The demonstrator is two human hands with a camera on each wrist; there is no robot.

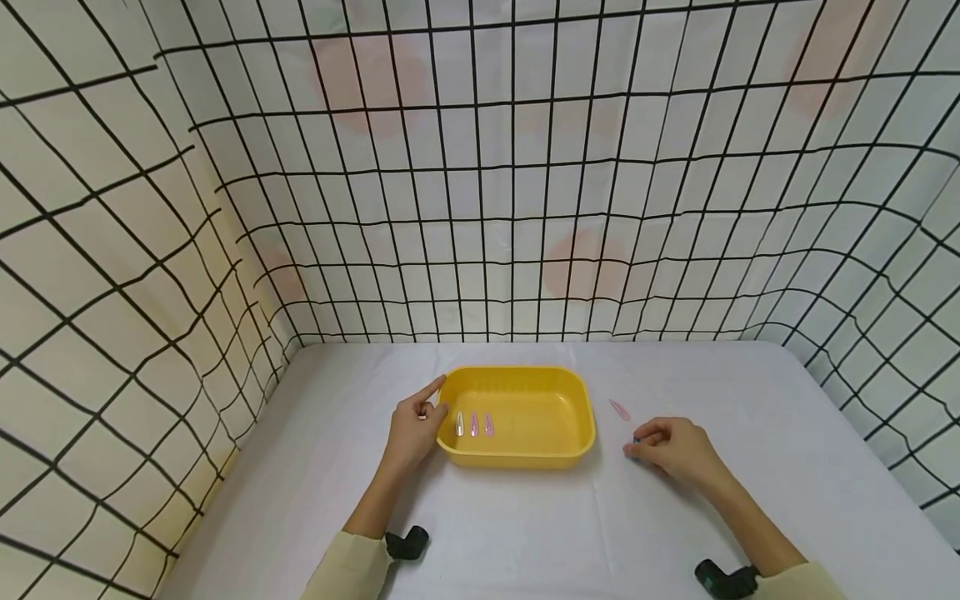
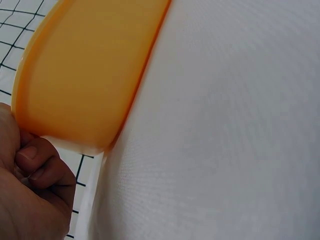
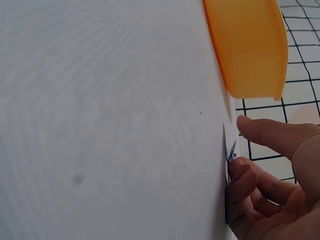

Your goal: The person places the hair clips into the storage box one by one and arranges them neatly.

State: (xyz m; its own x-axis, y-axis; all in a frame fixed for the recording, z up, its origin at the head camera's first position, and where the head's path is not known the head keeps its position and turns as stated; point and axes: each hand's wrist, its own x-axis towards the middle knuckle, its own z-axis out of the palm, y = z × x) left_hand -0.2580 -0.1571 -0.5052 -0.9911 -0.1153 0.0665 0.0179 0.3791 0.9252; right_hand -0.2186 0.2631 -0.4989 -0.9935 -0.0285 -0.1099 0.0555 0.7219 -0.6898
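Observation:
A yellow tray stands on the white table, with three small snap hair clips in a row at its left: one pale, two pink. My left hand holds the tray's left side, thumb and index finger at the rim, the other fingers curled. To the right of the tray, my right hand is low over the table around a blue hair clip. Its fingertips touch the clip; the thumb stands apart from it in the right wrist view. Just beyond that hand lies a pink hair clip.
White cloth covers the table. Black wire grid panels backed with white fabric rise along the back and both sides. A dark wrist camera is strapped near the left cuff, and another near the right cuff.

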